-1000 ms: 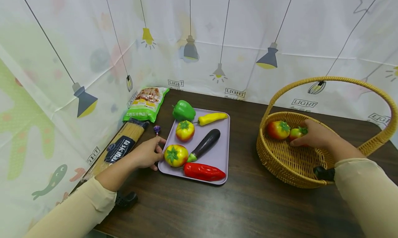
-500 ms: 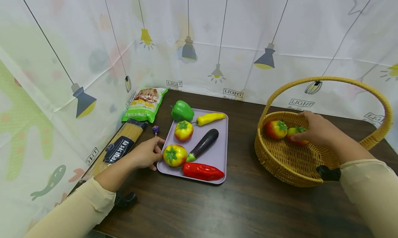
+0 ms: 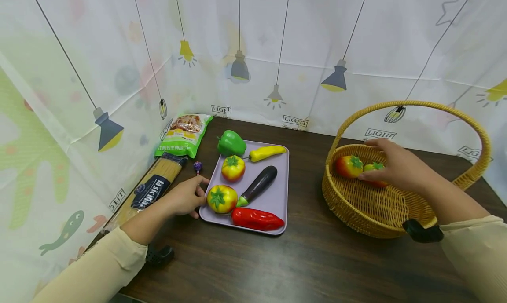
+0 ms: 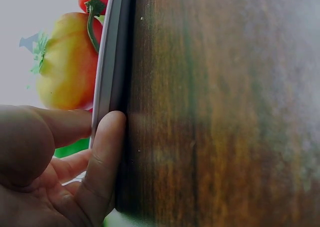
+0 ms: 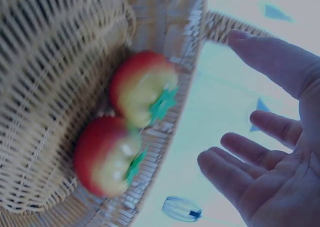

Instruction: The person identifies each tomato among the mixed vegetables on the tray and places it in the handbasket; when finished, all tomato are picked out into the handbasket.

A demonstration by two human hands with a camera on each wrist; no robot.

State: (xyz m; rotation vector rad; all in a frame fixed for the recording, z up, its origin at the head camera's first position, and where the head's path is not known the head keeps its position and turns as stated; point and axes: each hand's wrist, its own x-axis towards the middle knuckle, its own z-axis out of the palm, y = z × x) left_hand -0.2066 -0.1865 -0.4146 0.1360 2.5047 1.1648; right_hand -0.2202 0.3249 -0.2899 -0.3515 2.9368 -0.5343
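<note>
Tomatoes (image 5: pixel 102 157), two touching in the basket (image 3: pixel 352 210), right hand (image 3: pixel 400 166) close but not on them, spread pretty wide with nothing in it, left hand (image 3: pixel 186 198) pinching the tray (image 3: pixel 273 193) edge, more tomatoes (image 3: pixel 222 199) there plus peppers (image 3: pixel 257 218), eggplant (image 3: pixel 259 185)

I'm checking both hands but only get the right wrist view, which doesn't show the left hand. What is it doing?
Observer: The left hand holds the left edge of a pale purple tray.

Operator: Where does that tray stand from the basket I see?

Observer: In the head view, the tray is to the left of the basket, apart from it.

Operator: And which thing on the tray is nearest those left fingers?

Observer: A red-and-yellow tomato with a green leafy top, just inside the edge.
</note>
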